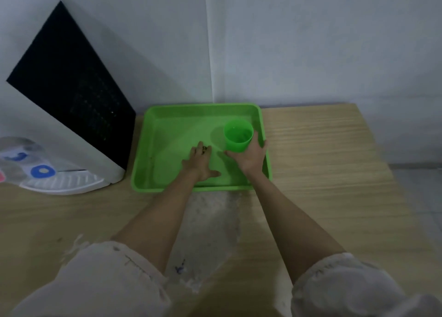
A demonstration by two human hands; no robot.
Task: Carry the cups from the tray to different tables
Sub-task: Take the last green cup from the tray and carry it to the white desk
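Note:
A green plastic tray [167, 125] lies on a wooden table against the wall. One green cup [238, 135] stands upright in the tray's right half. My right hand [250, 157] wraps around the cup's near side, thumb on the left, fingers on the right. Flat on the tray floor to the left of the cup rests my left hand [201, 163], palm down with fingers spread, holding nothing. No other cup is in view.
A white water dispenser with a black panel [71, 96] stands left of the tray, its drip tray [64, 182] jutting onto the table. The wooden table [323, 161] ends at the right edge. A worn grey patch [212, 221] marks its middle.

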